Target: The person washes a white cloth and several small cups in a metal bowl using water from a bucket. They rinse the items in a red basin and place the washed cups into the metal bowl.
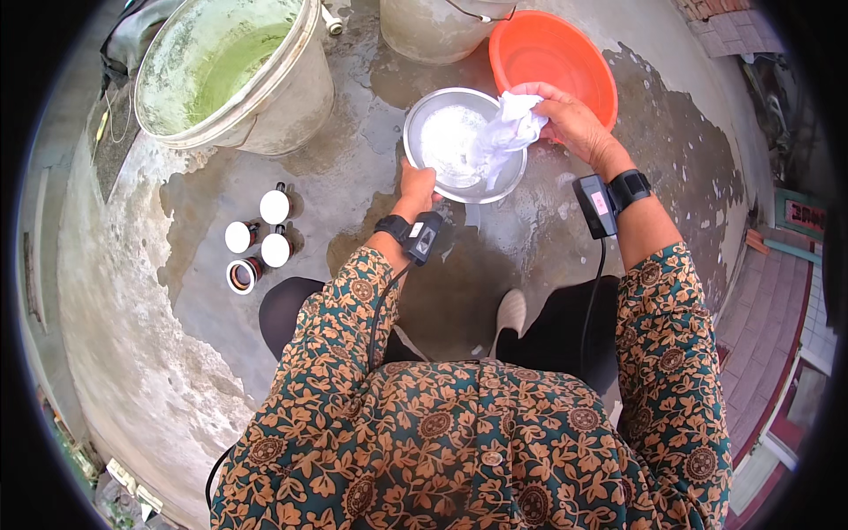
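My left hand (pixel 418 184) grips the near left rim of a round metal basin (pixel 416 129), its thumb over the edge. The basin is tilted and has whitish, bright contents that look like suds or water. In my right hand (pixel 575 120) is a crumpled white cloth (pixel 511 129), pinched near its top. Its lower end hangs down into the right side of the basin. Part of the basin's wall is hidden behind the cloth. An orange-red plastic basin (pixel 553 53) lies just beyond my right hand.
A large bucket (pixel 291 99) holding greenish water stands at the upper left. Another bucket (pixel 437 30) with a wire handle is at the top. Several mugs (pixel 275 207) with handles stand on the wet concrete floor (pixel 344 199) to the left. My shoe (pixel 511 310) shows below the basin.
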`<state>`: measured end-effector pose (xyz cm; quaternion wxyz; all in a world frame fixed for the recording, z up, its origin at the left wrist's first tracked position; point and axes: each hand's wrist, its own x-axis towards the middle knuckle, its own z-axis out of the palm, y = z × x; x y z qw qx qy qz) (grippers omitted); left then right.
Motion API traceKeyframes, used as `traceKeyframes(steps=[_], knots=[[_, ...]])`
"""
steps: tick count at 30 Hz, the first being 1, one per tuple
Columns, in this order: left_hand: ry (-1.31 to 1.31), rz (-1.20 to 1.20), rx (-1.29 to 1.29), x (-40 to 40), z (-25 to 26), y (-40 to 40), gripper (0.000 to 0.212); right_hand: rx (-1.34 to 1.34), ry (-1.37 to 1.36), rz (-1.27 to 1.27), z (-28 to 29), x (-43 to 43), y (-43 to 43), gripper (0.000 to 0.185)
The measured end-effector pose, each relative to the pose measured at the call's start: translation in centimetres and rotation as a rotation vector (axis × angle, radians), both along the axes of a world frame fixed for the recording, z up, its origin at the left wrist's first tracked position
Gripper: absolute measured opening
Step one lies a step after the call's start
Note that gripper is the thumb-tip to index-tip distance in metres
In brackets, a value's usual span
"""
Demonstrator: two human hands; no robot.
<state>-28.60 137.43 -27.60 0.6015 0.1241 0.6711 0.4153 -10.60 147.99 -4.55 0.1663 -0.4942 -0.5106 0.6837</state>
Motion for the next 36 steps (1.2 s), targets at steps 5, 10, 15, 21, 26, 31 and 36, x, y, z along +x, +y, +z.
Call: traceKeyframes(steps=[5,10,15,21,26,31,36], knots=[[0.002,-0.091,0.063,4.8,3.8,-2.3,0.052,0.049,-0.032,0.008,-9.8,9.2,-1.0,0.028],[0.097,-0.173,0.04,8.5,3.6,-2.3,0.053,0.889,-0.589,0.44,-20.8,14.0,-4.2,0.029],[0.104,-0.177,0.016,14.2,3.1,-1.0,0.052,0.474,-0.534,0.822,-24.9,15.7,-4.9,0.035],[0.121,-0.277,-0.053,21.2,4.8,1.1,0.053,0.222,-0.297,0.557,-18.0,25.1,0.6,0.037],[0.022,-0.508,-0.108,23.4,6.1,1.8,0.049,0.11,-0.071,0.361,-11.2,32.7,2.1,0.033],[-0.124,-0.748,-0.241,32.5,8.9,7.2,0.045,0.12,0.084,-0.143,-7.9,41.1,1.4,0.026],[0.277,-0.937,0.128,42.0,7.2,11.2,0.062,0.211,0.132,-0.646,-11.4,49.0,-5.7,0.028]])
